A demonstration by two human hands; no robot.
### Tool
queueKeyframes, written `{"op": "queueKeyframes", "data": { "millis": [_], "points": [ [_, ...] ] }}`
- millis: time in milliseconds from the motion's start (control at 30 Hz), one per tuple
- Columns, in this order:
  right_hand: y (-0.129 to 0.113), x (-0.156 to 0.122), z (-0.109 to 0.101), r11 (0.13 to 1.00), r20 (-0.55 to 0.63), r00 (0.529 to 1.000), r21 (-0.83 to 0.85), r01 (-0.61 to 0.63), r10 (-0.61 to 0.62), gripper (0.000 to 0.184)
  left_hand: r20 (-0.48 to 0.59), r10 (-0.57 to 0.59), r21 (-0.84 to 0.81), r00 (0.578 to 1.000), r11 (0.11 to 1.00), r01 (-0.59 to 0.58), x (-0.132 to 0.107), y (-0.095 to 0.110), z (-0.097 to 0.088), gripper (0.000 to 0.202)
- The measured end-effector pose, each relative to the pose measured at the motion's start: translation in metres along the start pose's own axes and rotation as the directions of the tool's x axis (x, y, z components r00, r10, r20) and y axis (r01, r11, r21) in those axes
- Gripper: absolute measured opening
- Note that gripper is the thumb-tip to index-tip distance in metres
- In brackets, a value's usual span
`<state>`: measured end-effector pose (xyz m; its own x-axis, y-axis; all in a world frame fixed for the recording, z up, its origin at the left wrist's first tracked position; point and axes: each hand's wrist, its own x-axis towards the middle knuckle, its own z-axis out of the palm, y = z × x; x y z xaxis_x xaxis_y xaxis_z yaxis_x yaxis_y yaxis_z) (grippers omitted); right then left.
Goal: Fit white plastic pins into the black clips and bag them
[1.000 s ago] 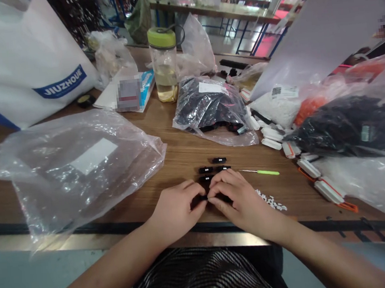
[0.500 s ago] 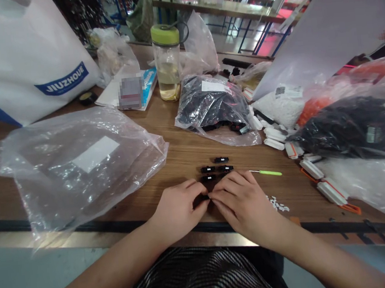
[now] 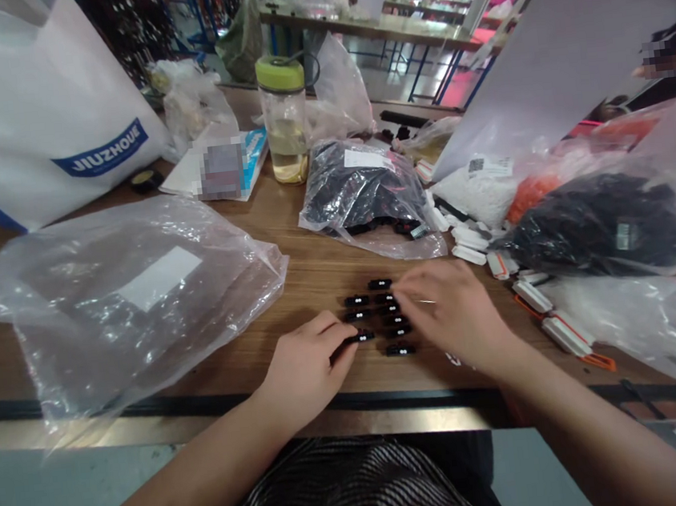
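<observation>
Landmark: the clear bag of dark parts [image 3: 356, 191]. On its near side, one small black piece [image 3: 364, 336] with two white dots, apparently pinched at one end between thumb and fingertip of the left hand [image 3: 304, 361]. Closer to the bag, more black pieces [image 3: 381, 284] in two loose columns, dots showing. To the near right of the bag, the right hand [image 3: 456, 313], blurred, fingers curled over the column's edge; cannot tell about any grip there. Likewise near right of the bag, a thin metal shaft [image 3: 428, 301] and a few small white bits [image 3: 453, 360], both partly hidden.

For good work, in judgement: keep the left pinch light and endwise, dots uncovered. Hold the piece level with the wooden tabletop [image 3: 305, 288], long side squared to the bag. Raise the right fingers before any sideways travel, to avoid scattering the columns.
</observation>
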<state>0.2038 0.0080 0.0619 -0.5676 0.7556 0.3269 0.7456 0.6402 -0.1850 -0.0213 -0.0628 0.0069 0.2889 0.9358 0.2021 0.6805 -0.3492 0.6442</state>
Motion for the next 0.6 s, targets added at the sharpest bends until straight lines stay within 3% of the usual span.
{"op": "queueKeyframes", "data": {
  "millis": [100,200,300,600],
  "points": [
    [0.041,0.027,-0.003,0.937,0.049,0.967,-0.261,-0.231,0.251,0.029,-0.025,0.009,0.027,1.0,1.0,-0.008,0.001,-0.002,0.002,0.016],
    [0.07,0.055,-0.001,0.834,0.192,0.887,-0.467,-0.293,0.42,0.036,-0.037,0.001,0.035,0.999,0.999,0.0,0.002,-0.002,0.003,0.015],
    [0.085,0.074,0.004,0.802,0.27,0.844,-0.533,-0.269,0.463,0.04,-0.057,-0.004,0.048,0.998,0.999,0.007,0.004,-0.002,0.002,0.015],
    [0.097,0.09,0.012,0.802,0.355,0.821,-0.565,-0.192,0.446,0.036,-0.056,-0.02,0.051,0.998,0.998,0.023,0.004,-0.004,0.004,0.016]
  ]
}}
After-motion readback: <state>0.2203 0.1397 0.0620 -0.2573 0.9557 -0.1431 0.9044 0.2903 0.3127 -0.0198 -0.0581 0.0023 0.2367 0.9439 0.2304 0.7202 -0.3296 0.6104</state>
